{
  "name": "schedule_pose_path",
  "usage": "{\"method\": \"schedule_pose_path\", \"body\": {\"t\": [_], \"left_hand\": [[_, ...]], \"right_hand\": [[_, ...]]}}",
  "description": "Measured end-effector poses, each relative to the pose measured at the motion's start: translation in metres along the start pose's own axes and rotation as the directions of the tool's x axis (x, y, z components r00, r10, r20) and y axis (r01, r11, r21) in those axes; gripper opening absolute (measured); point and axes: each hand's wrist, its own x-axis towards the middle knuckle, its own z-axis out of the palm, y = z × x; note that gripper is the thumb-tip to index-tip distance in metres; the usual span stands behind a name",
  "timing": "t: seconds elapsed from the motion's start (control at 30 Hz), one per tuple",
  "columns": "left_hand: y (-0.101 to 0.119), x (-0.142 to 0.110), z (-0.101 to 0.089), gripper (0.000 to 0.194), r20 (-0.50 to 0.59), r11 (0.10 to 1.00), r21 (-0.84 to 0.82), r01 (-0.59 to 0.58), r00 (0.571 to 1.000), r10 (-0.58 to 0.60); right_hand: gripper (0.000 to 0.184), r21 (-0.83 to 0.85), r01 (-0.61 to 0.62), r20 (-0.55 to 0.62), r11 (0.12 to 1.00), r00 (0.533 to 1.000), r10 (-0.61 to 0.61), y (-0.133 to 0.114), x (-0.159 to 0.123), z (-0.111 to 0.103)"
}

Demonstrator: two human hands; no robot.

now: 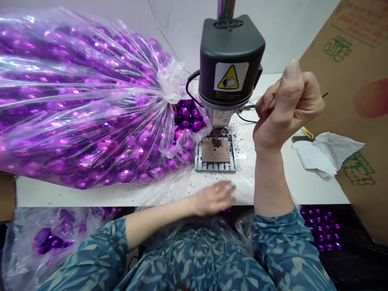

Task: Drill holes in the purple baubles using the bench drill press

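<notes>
Head view. Drill press (pixel 232 60) stands at the back of the desk (pixel 317 196), near the middle: dark, boxy motor housing, vented on top, with a yellow warning label (pixel 232 76) on its front. A metal lever (pixel 250 106) juts from its right side. Below the head, a flat brown board (pixel 209 154), squarish with one small dark hole showing, lies on the slotted grey base plate (pixel 216 168). Dark shavings (pixel 216 142) heap on the board under the drill's lower end and scatter over the desk around the plate.

Right hand (pixel 287 105): raised beside the motor housing, fingers (pixel 266 101) clenched round the lever, thumb uppermost; a thin dark tip pokes out on the far side. Forearm points straight away from the body.

Left hand (pixel 216 197): low, at the desk's near edge, in front of the base plate and apart from it. Palm down, forearm slanting in from the left. Fingers blurred, slightly bent; cannot tell whether they grasp anything.

Left of the press, a tied clear bag (pixel 91 109) bulges with shiny, faceted purple balls (pixel 133 152). Right: crumpled white paper (pixel 325 155) against a cardboard box (pixel 356 133).
</notes>
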Motion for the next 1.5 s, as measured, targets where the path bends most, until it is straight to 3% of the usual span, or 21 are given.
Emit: {"method": "schedule_pose_path", "body": {"t": [0.03, 0.07, 0.13, 0.17, 0.23, 0.33, 0.4, 0.5, 0.6, 0.7, 0.77, 0.87, 0.97, 1.13, 1.37, 1.43, 1.5], "left_hand": [[-0.025, 0.005, -0.007, 0.030, -0.078, 0.980, -0.014, 0.198, 0.977, -0.198], [-0.053, 0.010, -0.013, 0.035, -0.107, 0.912, -0.026, 0.410, 0.906, -0.410], [-0.114, 0.024, -0.025, 0.031, -0.192, 0.716, -0.025, 0.698, 0.699, -0.688], [-0.143, 0.031, -0.029, 0.026, -0.224, 0.625, -0.029, 0.780, 0.604, -0.765], [-0.190, 0.043, -0.033, 0.022, -0.196, 0.484, -0.033, 0.874, 0.469, -0.861], [-0.227, 0.054, -0.029, 0.024, -0.083, 0.369, -0.016, 0.929, 0.367, -0.927], [-0.231, 0.055, -0.026, 0.026, -0.079, 0.362, -0.028, 0.932, 0.359, -0.930], [-0.216, 0.053, -0.031, 0.029, -0.164, 0.462, -0.034, 0.886, 0.451, -0.877], [-0.175, 0.048, -0.044, 0.031, -0.230, 0.583, -0.011, 0.813, 0.565, -0.792], [-0.118, 0.039, -0.051, 0.034, -0.247, 0.639, -0.145, 0.755, 0.598, -0.762], [-0.085, 0.031, -0.046, 0.036, -0.201, 0.609, -0.332, 0.720, 0.577, -0.792], [-0.064, 0.020, -0.031, 0.042, -0.087, 0.443, -0.584, 0.680, 0.490, -0.867], [-0.073, 0.014, -0.018, 0.050, -0.055, 0.331, -0.684, 0.650, 0.406, -0.912], [-0.101, 0.017, -0.016, 0.053, -0.027, 0.286, -0.712, 0.641, 0.382, -0.924], [-0.116, 0.019, -0.020, 0.042, 0.157, 0.026, -0.820, 0.571, 0.269, -0.950], [-0.115, 0.020, -0.020, 0.042, 0.169, 0.007, -0.819, 0.574, 0.254, -0.952], [-0.113, 0.021, -0.021, 0.048, 0.135, 0.046, -0.798, 0.601, 0.252, -0.958]], "right_hand": [[0.056, -0.011, -0.007, -0.001, 1.000, 1.000, 0.007, 0.000, -0.001, -0.001], [0.056, -0.020, -0.011, 0.000, 1.000, 1.000, 0.011, -0.001, -0.001, -0.001], [0.056, -0.013, -0.012, -0.002, 1.000, 1.000, 0.012, -0.002, -0.002, 0.000], [0.056, 0.006, -0.011, -0.010, 1.000, 1.000, 0.012, -0.003, -0.002, 0.000], [0.055, 0.046, -0.026, -0.018, 0.999, 0.999, 0.026, -0.004, -0.002, 0.000], [0.055, 0.057, -0.047, -0.032, 0.997, 0.998, 0.049, -0.003, -0.001, 0.000], [0.055, 0.079, -0.043, -0.028, 0.996, 0.999, 0.045, -0.003, -0.001, 0.000], [0.052, 0.135, -0.020, -0.025, 0.991, 0.999, 0.024, -0.001, -0.001, -0.001], [0.051, 0.138, -0.014, -0.033, 0.990, 0.999, 0.019, -0.002, -0.002, 0.000], [0.053, 0.133, -0.017, -0.036, 0.991, 0.999, 0.021, -0.003, -0.002, 0.002], [0.054, 0.113, 0.015, -0.046, 0.993, 0.999, -0.010, -0.004, -0.001, 0.003], [0.051, 0.057, 0.049, -0.017, 0.997, 0.999, -0.048, -0.003, -0.002, 0.002], [0.047, 0.045, 0.033, 0.020, 0.998, 0.999, -0.034, -0.002, -0.004, 0.000], [0.059, 0.005, 0.000, -0.024, 1.000, 1.000, 0.000, -0.003, -0.003, 0.002], [0.060, 0.111, -0.003, -0.042, 0.994, 0.999, 0.008, -0.008, -0.001, 0.005], [0.059, 0.122, 0.002, -0.043, 0.993, 0.999, 0.004, -0.009, -0.001, 0.005], [0.059, 0.093, -0.006, -0.035, 0.996, 0.999, 0.009, -0.008, -0.001, 0.005]]}}
